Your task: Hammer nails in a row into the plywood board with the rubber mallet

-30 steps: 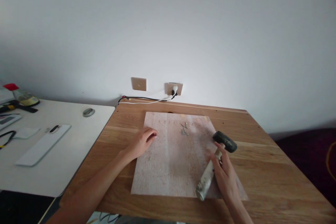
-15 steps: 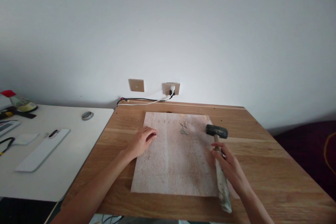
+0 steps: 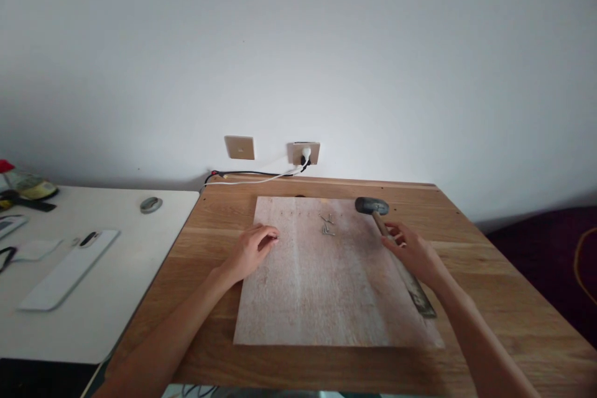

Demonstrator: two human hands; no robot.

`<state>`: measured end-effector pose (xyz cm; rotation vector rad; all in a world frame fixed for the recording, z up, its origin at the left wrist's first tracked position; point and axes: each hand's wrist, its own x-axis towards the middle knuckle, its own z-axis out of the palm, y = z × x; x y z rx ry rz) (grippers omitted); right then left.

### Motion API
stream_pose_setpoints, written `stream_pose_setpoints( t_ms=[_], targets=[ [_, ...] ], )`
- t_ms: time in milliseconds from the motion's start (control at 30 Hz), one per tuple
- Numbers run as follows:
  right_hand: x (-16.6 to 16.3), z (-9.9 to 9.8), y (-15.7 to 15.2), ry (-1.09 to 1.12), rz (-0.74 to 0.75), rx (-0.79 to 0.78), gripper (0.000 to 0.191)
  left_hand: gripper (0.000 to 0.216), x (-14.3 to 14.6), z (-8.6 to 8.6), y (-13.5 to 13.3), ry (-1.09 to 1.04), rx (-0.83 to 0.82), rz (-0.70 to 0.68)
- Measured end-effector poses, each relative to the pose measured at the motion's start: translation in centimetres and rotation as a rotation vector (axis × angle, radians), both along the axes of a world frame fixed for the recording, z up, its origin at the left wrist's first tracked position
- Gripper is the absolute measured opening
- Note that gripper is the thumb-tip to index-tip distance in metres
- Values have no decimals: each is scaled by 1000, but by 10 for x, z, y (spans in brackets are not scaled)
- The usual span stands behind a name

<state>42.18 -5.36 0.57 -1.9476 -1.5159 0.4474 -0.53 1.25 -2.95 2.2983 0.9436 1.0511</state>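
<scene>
— Black-headed hammer with a worn wooden handle [image 3: 372,206], where?
— Left hand [image 3: 252,249] rests on the pale plywood board [image 3: 317,298], grip empty. Loose grey nails [image 3: 328,226] lie far centre. Right hand [image 3: 413,252], grip closed round the handle, head just right of them. Positioning, I'd judge; next needs steady aim.

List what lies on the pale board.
On the board: loose nails, the left hand, and the hammer under the right hand. That hand covers the handle's middle.
</scene>
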Motion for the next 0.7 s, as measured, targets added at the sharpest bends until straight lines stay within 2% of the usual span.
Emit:
stream_pose_setpoints(
  t_ms=[167, 300, 400, 467, 500, 633, 700],
  targets=[
    [1, -1, -5, -82, 29, 26, 49, 9, 0, 4, -1, -5, 26, -13],
    [-1, 0, -5, -136, 43, 80, 45, 12, 1, 7, -3, -19, 38, -7],
    [-21, 7, -11, -210, 20, 183, 40, 12, 1, 6, -3, -33, 58, 22],
    [-53, 12, -19, -239, 18, 243, 35, 13, 1, 5, -4, -46, 77, 39],
    [-75, 13, -24, -232, 62, 259, 31, 14, 1, 4, -5, -45, 87, 42],
    [-175, 16, -34, -64, 469, 243, 28, 24, 2, 6, -13, 11, 139, -16],
    [-212, 17, -29, -13, 538, 218, 33, 29, 3, 10, -19, 33, 180, -72]
  ],
)
